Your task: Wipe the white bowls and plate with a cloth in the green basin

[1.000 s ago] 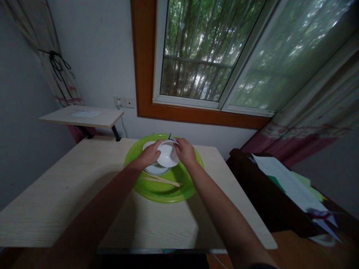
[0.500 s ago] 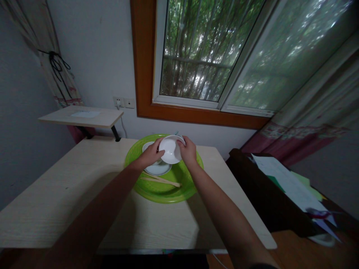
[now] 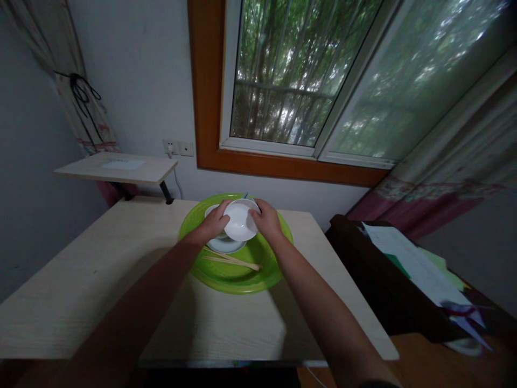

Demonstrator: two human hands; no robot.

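The left hand point(image 3: 216, 221) and right hand point(image 3: 269, 220) are bare, as are the left forearm point(image 3: 155, 291) and right forearm point(image 3: 317, 291), both tapering towards the wrist. At five o'clock a curved black edge point(image 3: 378, 383) crosses the right arm, too cut off to tell whether sleeve or band.

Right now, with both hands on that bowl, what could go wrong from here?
The left hand and right hand grip the tilted white bowl by its sides; if either slipped, it might drop and knock the white plate in the green basin.

The wooden chopsticks lie loose in the basin, so a bump could make them roll.
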